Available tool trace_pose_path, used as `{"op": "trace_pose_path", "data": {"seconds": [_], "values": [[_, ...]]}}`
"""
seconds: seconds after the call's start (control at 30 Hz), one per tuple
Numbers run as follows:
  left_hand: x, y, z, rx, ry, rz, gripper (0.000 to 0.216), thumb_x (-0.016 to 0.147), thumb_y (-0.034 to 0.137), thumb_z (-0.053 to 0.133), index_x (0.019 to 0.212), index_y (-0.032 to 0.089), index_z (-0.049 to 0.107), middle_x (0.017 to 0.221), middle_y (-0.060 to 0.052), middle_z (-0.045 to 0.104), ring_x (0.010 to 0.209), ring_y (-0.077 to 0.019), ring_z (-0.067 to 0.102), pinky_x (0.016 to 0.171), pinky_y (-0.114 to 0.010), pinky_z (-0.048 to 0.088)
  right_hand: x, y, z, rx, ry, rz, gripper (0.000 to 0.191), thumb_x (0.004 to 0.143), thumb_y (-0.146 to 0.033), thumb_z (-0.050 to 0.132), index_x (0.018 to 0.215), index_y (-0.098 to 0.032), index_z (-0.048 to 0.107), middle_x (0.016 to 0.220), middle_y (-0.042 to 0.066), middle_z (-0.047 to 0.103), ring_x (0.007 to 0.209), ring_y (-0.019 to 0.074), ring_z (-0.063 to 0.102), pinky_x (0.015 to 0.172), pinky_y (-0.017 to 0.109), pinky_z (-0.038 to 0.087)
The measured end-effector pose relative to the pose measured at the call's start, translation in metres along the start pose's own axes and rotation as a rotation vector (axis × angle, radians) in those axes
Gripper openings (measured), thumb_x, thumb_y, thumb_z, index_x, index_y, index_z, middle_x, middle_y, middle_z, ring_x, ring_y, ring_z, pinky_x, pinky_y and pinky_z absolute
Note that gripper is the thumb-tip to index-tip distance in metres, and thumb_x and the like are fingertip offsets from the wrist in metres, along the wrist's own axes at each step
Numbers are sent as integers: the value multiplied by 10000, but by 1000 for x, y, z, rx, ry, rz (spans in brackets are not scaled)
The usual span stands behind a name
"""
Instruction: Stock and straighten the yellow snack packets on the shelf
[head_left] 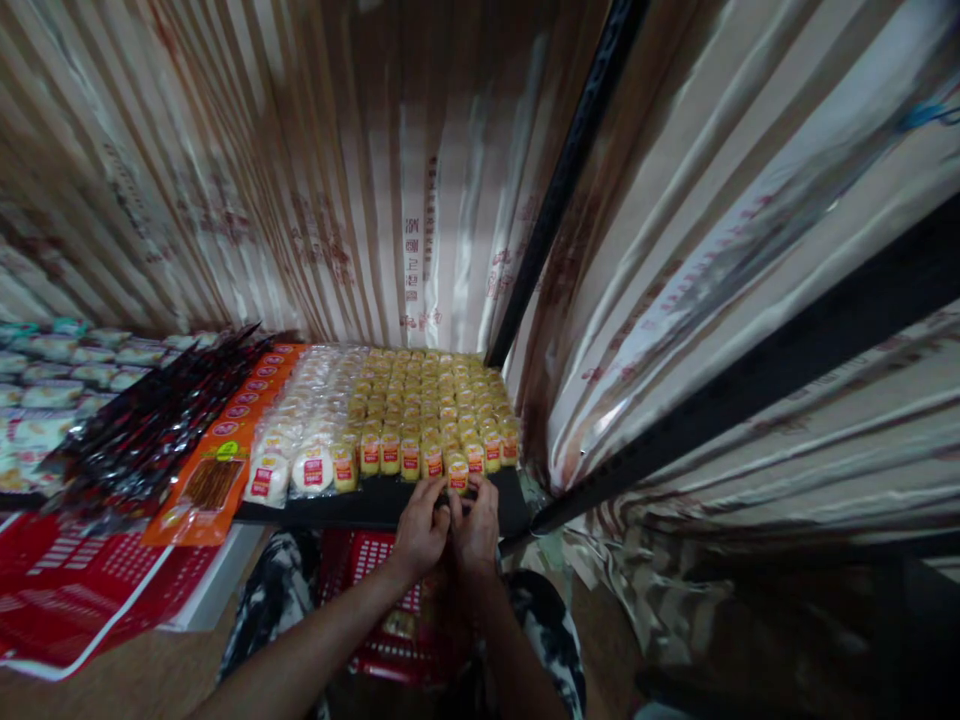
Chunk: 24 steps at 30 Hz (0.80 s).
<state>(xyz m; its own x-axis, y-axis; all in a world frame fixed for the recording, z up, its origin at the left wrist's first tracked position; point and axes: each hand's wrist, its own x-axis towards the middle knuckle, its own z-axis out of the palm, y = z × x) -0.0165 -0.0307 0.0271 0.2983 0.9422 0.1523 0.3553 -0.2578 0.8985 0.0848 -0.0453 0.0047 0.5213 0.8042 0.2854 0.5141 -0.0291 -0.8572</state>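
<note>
— Could we read anything on the plastic curtain point(412, 260)?
— We saw columns of dark red characters there, too blurred to make out.
— And the yellow packs point(431, 410)?
— We found red labels with white marks, too small for us. The orange packs point(225, 445) carried red ovals, and the red sheet point(67, 590) white print; we read none.

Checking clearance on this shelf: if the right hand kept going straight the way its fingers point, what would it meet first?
Likely the front row of yellow packets on the black shelf, just past the packet the right hand pinches; depth is unclear.
</note>
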Motion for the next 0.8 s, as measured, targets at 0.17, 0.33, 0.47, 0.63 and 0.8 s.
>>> {"op": "trace_pose_path", "data": {"seconds": [0.17, 0.33, 0.47, 0.63, 0.8], "values": [[-2, -5, 3, 14, 19, 72, 429, 784, 153, 409, 1199, 137, 518, 1202, -122, 539, 1134, -215, 497, 999, -388, 400, 3, 3, 3, -15, -7, 43, 332, 829, -370, 479, 1098, -175, 467, 1024, 96, 539, 681, 145, 575, 645, 325, 518], [-1, -7, 5, 72, -16, 91, 439, 804, 156, 381, 1220, 111, 514, 1217, -137, 519, 1145, -210, 487, 1014, -367, 388, 1, 9, 4, -67, 17, -90, 264, 858, -345, 419, 1033, -181, 531, 1112, 126, 507, 959, 200, 545, 741, 341, 510], [1, -3, 6, 157, -40, 81, 450, 802, 147, 368, 1218, 78, 526, 1216, -157, 505, 1146, -219, 479, 1020, -366, 383, -2, 15, 4, -146, 37, -160, 293, 878, -312, 380, 1080, -178, 546, 1125, 128, 507, 1047, 213, 504, 838, 384, 478], [0, -2, 7, 250, -19, 137, 463, 839, 190, 341, 1253, 55, 498, 1273, -179, 453, 1205, -245, 426, 1039, -401, 361, -5, 20, 4, -187, 70, -233, 321, 894, -312, 362, 1126, -173, 534, 1134, 129, 521, 1074, 221, 484, 885, 404, 443], [0, -9, 10, 268, -29, 182, 451, 864, 218, 328, 1271, 105, 487, 1269, -149, 464, 1184, -226, 447, 1014, -382, 396, -4, 25, 6, -210, 90, -292, 311, 905, -290, 350, 1129, -167, 528, 1096, 119, 552, 1045, 213, 487, 891, 397, 420]]}}
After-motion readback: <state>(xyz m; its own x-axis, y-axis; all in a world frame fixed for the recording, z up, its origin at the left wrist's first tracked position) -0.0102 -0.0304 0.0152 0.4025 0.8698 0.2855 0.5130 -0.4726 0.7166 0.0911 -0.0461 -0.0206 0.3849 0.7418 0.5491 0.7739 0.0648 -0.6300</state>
